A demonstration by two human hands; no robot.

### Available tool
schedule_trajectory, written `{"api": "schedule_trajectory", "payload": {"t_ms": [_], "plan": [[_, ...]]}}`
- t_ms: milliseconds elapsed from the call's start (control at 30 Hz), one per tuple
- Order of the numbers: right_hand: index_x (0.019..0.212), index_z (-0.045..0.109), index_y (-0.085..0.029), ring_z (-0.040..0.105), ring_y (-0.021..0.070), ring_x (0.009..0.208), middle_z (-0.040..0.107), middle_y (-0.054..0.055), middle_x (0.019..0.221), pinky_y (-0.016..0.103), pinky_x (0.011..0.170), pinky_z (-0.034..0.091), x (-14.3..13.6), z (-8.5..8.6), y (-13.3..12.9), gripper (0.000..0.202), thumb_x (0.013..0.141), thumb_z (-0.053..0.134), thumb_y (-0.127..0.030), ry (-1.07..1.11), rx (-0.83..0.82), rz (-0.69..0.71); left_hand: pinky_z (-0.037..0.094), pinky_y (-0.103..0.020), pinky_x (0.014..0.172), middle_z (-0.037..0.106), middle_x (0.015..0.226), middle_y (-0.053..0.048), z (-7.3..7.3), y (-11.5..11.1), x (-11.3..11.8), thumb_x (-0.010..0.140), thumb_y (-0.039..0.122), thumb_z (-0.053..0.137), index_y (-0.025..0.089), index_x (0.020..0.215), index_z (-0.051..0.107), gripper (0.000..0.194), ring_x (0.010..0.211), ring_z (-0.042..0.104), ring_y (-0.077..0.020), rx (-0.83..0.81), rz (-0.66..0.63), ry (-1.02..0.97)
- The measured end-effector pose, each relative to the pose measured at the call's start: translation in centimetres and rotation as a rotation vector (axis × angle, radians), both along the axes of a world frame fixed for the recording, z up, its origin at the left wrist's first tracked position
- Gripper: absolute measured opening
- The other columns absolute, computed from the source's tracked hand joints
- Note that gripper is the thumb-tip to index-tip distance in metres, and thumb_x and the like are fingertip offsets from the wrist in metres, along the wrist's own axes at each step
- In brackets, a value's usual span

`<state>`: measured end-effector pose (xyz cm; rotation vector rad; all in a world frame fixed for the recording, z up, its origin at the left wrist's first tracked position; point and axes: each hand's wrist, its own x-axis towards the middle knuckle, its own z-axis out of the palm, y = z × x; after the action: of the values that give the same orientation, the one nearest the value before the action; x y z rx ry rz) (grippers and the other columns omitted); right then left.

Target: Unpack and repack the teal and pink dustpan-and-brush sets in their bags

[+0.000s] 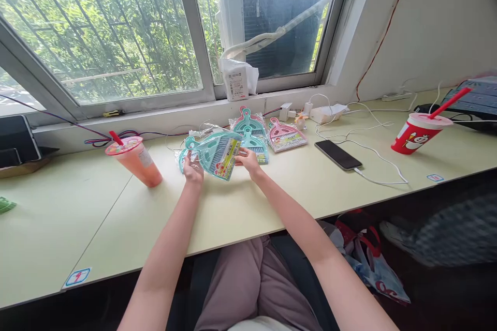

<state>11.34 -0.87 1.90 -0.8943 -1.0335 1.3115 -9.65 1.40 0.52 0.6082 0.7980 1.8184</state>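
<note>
A wrapped teal mini dustpan and brush set (217, 155) is held tilted above the table between both of my hands. My left hand (193, 168) grips it near its handle end. At the opposite edge, beside the yellow printed label, my right hand (247, 160) has its fingers closed on it. Behind it lie more packaged sets: a teal one (255, 146) close to my right hand, others stacked further back, and a pink one (286, 136) to the right. Another teal package shows partly under the held set, mostly hidden.
On the pale table (233, 212), a tall pink drink cup (135, 161) stands left and a red cup (419, 132) right. A phone (337, 154) with a white cable lies right of centre. A small box (236, 83) sits on the windowsill.
</note>
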Motion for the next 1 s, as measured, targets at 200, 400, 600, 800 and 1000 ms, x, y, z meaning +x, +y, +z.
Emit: {"api": "schedule_trajectory", "payload": {"t_ms": [200,400,600,800,1000], "plan": [[0.104,0.068,-0.017,0.065,0.0130,0.062,0.074,0.001,0.079,0.025,0.057,0.057,2.2,0.7,0.6,0.035,0.070,0.067,-0.014,-0.094,0.016,-0.084,0.050,-0.028,0.082,0.069,0.116,-0.009,0.3,0.4,-1.5,0.094,0.053,0.047,0.024,0.121,0.063,0.043,0.101,0.067,-0.0195,-0.107,0.092,0.207],[0.106,0.072,-0.016,0.068,0.0175,0.074,0.077,0.005,0.087,0.028,0.063,0.054,4.1,1.1,1.0,0.038,0.069,0.067,-0.017,-0.200,0.100,-0.061,0.047,-0.029,0.088,0.074,0.098,-0.009,0.9,-0.2,-1.6,0.079,0.048,0.073,0.021,0.102,0.073,0.035,0.101,0.066,-0.0238,0.026,0.164,0.729],[0.106,0.072,-0.014,0.070,0.0191,0.074,0.077,0.008,0.089,0.029,0.063,0.054,3.8,1.1,0.5,0.041,0.066,0.071,-0.018,-0.169,0.115,0.049,0.049,-0.031,0.074,0.070,0.071,-0.006,0.9,-0.8,-0.6,0.068,0.042,0.083,0.019,0.069,0.073,0.025,0.082,0.068,-0.0254,-0.044,0.100,0.732],[0.103,0.073,-0.015,0.070,0.0214,0.077,0.077,0.009,0.089,0.031,0.064,0.056,4.5,1.6,0.4,0.038,0.065,0.073,-0.024,-0.127,0.140,0.022,0.050,-0.031,0.082,0.073,0.080,-0.007,0.8,-0.5,-1.6,0.071,0.036,0.081,0.018,0.071,0.067,0.023,0.089,0.068,-0.0217,-0.029,0.228,0.533],[0.108,0.069,-0.015,0.072,0.0209,0.077,0.075,0.006,0.087,0.035,0.075,0.061,6.1,2.0,0.8,0.042,0.067,0.071,-0.023,0.119,0.087,-0.253,0.051,-0.032,0.090,0.070,0.099,-0.010,0.0,0.4,-3.7,0.090,0.021,0.055,0.016,0.104,0.056,0.015,0.089,0.069,-0.0165,-0.270,0.562,0.447]]}}
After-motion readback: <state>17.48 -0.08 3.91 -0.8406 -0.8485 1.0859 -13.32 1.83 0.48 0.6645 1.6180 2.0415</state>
